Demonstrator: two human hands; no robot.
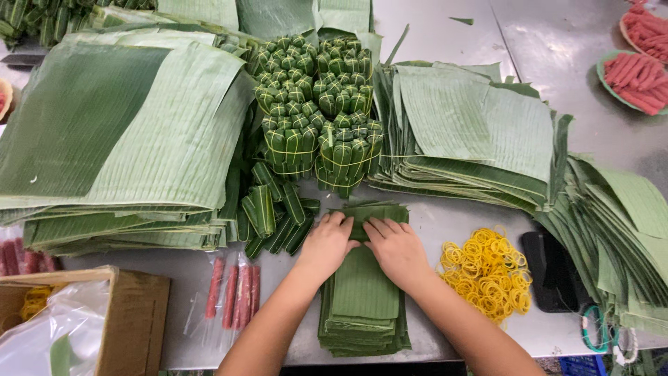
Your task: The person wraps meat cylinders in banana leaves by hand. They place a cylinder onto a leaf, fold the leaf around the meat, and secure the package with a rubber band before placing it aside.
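Leaf strips (363, 292) lie stacked on bench (445, 223) near front edge, long axis running away from person. Left hand (325, 244) and right hand (396, 251) side by side, equally near, fingers pressing flat on far end, nothing clasped.

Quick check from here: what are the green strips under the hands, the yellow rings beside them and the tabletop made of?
Green strips: banana-type leaf by the look, matte, with fine parallel veins, cut and stacked; both the left hand and right hand press on top. Yellow rings: probably rubber bands, thin loops in a loose heap. Tabletop: likely stainless steel, grey with a dull sheen.
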